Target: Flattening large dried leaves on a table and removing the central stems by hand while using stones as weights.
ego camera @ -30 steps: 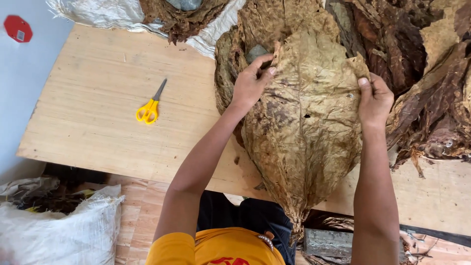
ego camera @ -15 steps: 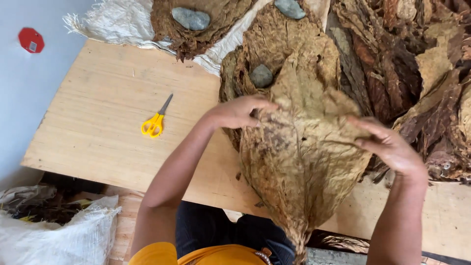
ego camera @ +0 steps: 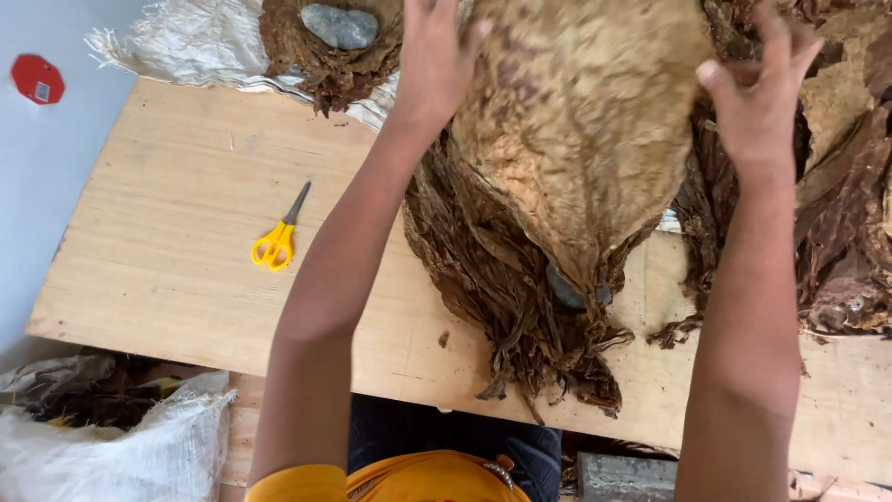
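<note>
While left hand (ego camera: 435,58) presses leaf (ego camera: 581,121), sack (ego camera: 139,446) sits closed.

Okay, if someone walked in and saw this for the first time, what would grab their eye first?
Most likely the big tan dried leaf spread at top centre, with the left hand on its left edge and the right hand at its right edge. Beneath it a dark pile of dried leaves spills toward the wooden table's near edge. Yellow-handled scissors lie alone at left, and a grey stone sits on a pile at top.
</note>
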